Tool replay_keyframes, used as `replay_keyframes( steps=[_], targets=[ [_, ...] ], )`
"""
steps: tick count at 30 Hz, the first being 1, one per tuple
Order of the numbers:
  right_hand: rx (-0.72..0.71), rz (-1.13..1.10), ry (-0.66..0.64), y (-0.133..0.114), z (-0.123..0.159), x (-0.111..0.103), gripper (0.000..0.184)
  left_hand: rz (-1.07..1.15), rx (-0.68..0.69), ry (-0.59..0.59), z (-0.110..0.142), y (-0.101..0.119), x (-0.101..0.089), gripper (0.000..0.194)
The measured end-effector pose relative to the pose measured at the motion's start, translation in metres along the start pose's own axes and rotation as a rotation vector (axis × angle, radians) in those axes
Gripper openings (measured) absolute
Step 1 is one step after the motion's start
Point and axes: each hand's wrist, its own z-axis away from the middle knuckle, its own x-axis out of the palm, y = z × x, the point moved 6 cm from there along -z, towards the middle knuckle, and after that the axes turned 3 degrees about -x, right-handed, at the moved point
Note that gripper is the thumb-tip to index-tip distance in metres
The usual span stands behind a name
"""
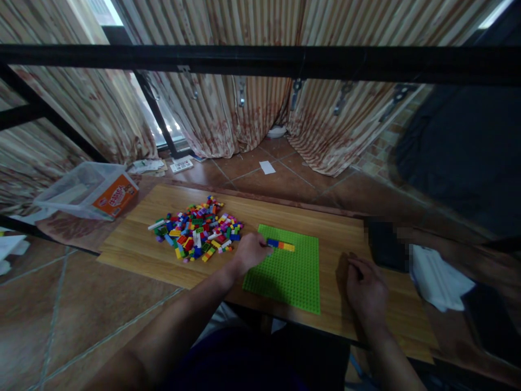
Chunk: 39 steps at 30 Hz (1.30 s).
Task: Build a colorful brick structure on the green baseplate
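Head view: left hand (251, 251) pinched at the blue end of the brick row (287, 246)
The row lay on the green baseplate (293, 279); any brick pinched couldn't be told; the right hand (367, 290) curled loosely, contents unclear; squaring studs before pressing evenly seemed wise.

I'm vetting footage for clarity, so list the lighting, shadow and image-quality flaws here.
Head view: dim overall, with glare at the window, upper left. Head view: a soft shadow darkens the near-left part of the green baseplate; another lies just left of the right hand. Head view: blocky pixelation edges the dark object at right.
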Motion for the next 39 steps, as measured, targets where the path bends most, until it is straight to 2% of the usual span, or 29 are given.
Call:
replay_keyframes(
  steps=[3, 9, 14, 20, 28, 34, 39],
  targets=[
    [0.003, 0.009, -0.003, -0.001, 0.0, -0.001, 0.031, -0.023, -0.013, -0.066, -0.002, -0.002, 0.003, 0.021],
    [0.011, 0.038, -0.001, -0.003, 0.001, 0.0, 0.033, -0.083, -0.046, -0.124, -0.006, -0.005, 0.007, 0.024],
    [0.02, 0.037, -0.007, -0.006, 0.001, 0.0, 0.033, -0.022, -0.066, -0.185, -0.012, -0.012, 0.011, 0.024],
    [-0.003, 0.048, -0.027, -0.008, 0.001, 0.001, 0.034, 0.013, -0.028, -0.228, -0.024, -0.013, 0.012, 0.031],
    [-0.041, 0.065, -0.019, -0.009, 0.001, 0.002, 0.033, -0.002, -0.086, -0.298, -0.034, -0.006, 0.009, 0.023],
    [-0.034, 0.068, -0.007, -0.007, 0.001, 0.005, 0.034, -0.036, -0.093, -0.268, -0.031, 0.002, 0.003, 0.023],
    [-0.038, 0.026, -0.004, -0.004, 0.0, 0.008, 0.033, -0.06, -0.05, -0.188, -0.019, 0.007, -0.002, 0.02]
  ],
)
